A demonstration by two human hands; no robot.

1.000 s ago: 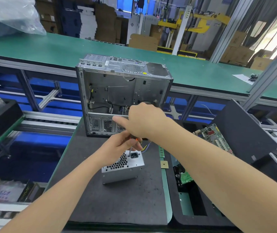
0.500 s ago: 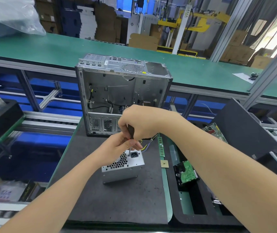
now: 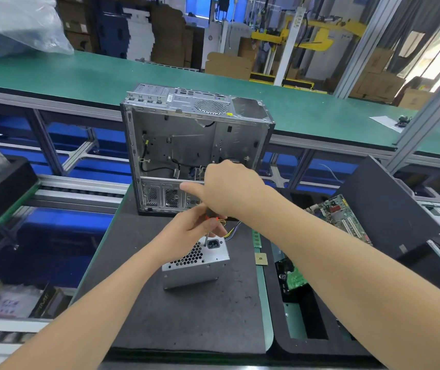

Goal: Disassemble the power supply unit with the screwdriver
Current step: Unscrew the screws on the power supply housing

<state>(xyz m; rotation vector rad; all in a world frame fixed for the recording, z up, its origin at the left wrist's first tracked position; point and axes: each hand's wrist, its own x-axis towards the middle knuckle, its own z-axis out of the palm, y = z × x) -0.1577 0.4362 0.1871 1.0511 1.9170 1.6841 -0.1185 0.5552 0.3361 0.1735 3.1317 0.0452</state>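
PSU [image 3: 196, 265] sits on the dark mat [image 3: 186, 316], out of the case [image 3: 186, 145] and just in front of it, socket-and-vent face up and slightly tilted toward the camera. Its wires [image 3: 230, 231] trail off the far right corner.

The screwdriver [image 3: 206, 240] stands almost upright, with its tip on the top face beside the power socket. The left hand [image 3: 189, 233] has its grip pinched round the shaft just under the handle. The right hand [image 3: 229, 188] sits on top with its grip closed over the handle and the forefinger sticking out left.

Progress (a judgement): early. The PSU housing looks whole, with the cover on and no panel lifted. No loose screws can be made out on the mat. One screw on the top face seems to be in work now. The rest of the screws and the opening of the housing are still to do.

Hard to see:
- The screw head is hidden by the tip and the left fingers, so it is unclear whether it is seated, loosened or out.
- The handle is almost all covered; only a bit of orange shows.
- The PSU's far and right sides are out of sight, so the screw count is unknown.

A chip [image 3: 261, 259] lies on the green strip right of the mat. A motherboard [image 3: 339, 214] lies in the black tray [image 3: 384, 209] further right. The green bench [image 3: 320, 113] runs behind the case.
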